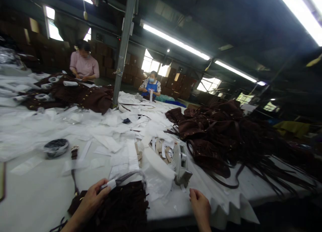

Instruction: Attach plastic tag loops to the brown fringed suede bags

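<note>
My left hand (94, 196) is closed round a bag strap (128, 175), at a spot wrapped in white material. Below the strap lies a dark brown fringed bag (123, 207) at the table's near edge. A buckled strap end (74, 155) stretches away from it on the left. My right hand (200, 205) is closed in a pinch just in front of a grey tape dispenser (183, 168), apart from the bag. Whatever sits between its fingertips is too small to make out.
Dark brown bags with long straps are heaped (213, 128) on the right, and more bags (93, 98) lie far left. White paper sheets (108, 143) and a plastic-wrapped dark coil (56, 147) cover the table. A metal post (123, 51) rises beyond; two people work across the table.
</note>
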The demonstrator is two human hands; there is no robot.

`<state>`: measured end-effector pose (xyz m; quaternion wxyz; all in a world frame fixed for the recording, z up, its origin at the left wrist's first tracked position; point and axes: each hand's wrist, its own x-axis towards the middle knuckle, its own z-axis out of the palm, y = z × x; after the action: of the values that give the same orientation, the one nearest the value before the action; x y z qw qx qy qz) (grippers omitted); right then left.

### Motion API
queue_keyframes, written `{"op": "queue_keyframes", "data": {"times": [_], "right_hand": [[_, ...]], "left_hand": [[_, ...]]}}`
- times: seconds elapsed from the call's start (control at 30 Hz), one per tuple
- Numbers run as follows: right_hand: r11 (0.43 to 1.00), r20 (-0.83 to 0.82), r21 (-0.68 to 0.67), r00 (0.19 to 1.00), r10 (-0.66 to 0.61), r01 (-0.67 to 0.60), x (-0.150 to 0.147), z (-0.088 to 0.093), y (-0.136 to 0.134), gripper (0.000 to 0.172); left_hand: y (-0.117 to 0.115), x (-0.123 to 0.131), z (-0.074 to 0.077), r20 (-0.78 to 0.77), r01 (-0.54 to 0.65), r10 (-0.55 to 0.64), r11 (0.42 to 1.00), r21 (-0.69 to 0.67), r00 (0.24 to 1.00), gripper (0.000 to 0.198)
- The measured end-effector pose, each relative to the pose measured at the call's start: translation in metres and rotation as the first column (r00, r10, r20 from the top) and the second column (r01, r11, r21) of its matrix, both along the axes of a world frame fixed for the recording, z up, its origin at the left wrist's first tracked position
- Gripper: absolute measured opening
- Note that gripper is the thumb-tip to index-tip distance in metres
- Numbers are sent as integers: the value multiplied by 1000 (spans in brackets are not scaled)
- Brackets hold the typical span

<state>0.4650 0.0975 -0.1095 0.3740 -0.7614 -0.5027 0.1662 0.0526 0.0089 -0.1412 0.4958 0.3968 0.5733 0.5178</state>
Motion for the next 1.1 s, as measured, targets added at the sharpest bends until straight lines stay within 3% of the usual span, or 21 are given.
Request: {"op": "queue_keyframes", "data": {"times": [0.07,0.13,0.2,0.27,0.33,0.43,0.6,0.83,0.97,1.1], "right_hand": [[997,-64,-5,995,80,-81,-24,8,-13,44],[962,-169,18,948,271,-272,-63,20,-28,44],[848,-250,53,815,523,-527,-111,32,-45,38],[712,-307,99,660,686,-695,-160,42,-61,35],[624,-325,134,561,762,-770,-200,45,-72,32],[563,-309,147,503,807,-813,-238,42,-74,31],[613,-256,91,576,776,-785,-257,35,-65,32],[755,-83,-23,754,652,-655,-267,28,-57,44],[781,-58,-87,785,616,-619,-268,20,-52,48],[778,-181,-74,775,605,-624,-265,10,-48,50]], "left_hand": [[-2,0,8,-69,3,1,998,66,998,39],[-4,2,15,-126,5,10,993,119,992,33],[-5,6,18,-173,9,17,989,146,985,28],[-6,9,19,-214,2,36,984,175,976,25],[-7,11,17,-249,-6,62,975,222,966,22],[-8,13,15,-292,-7,99,954,298,951,21],[-9,16,17,-374,2,142,933,359,917,21],[-12,22,6,-470,46,178,903,427,864,14],[-14,27,-2,-523,72,191,894,441,831,16],[-9,30,-2,-472,38,187,904,427,862,14]]}}
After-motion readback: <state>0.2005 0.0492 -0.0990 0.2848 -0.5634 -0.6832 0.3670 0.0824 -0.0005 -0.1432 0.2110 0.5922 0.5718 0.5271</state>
